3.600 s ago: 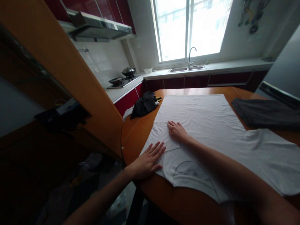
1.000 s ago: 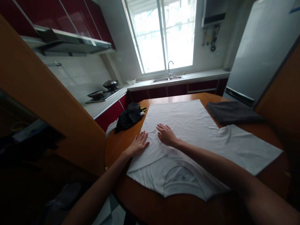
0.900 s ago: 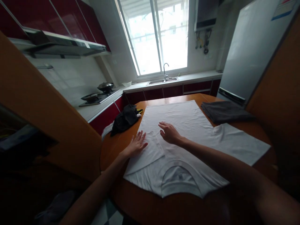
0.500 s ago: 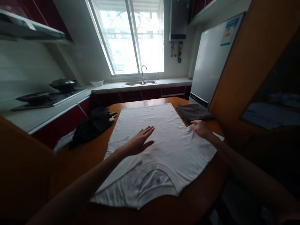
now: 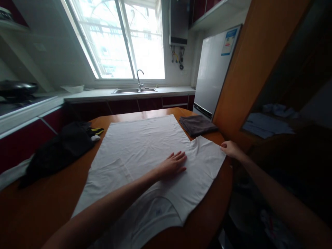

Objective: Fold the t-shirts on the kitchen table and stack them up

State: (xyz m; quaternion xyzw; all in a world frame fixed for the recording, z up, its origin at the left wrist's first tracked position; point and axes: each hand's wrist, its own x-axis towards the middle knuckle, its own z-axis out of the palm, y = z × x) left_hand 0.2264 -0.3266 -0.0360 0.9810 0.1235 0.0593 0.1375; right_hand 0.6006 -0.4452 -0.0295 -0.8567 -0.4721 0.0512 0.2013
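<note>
A white T-shirt (image 5: 140,138) lies spread on the orange wooden table (image 5: 220,204), its neckline toward me and its hem toward the window. My left hand (image 5: 173,166) rests flat on the upper part of the shirt, fingers spread. At the end of the right-hand sleeve, my right hand (image 5: 230,149) pinches the sleeve's edge between thumb and fingers, near the table's right edge. My left forearm hides part of the left sleeve and shoulder.
A folded dark grey cloth (image 5: 198,125) lies at the table's back right. Dark clothes (image 5: 62,148) are heaped at the left. Beyond the table are a counter with a sink (image 5: 127,91) and a fridge (image 5: 215,69).
The view has turned right. My left hand has come down onto the shirt, further right. My right hand has moved from the shirt's side to the sleeve end, and the sleeve now lies spread out.
</note>
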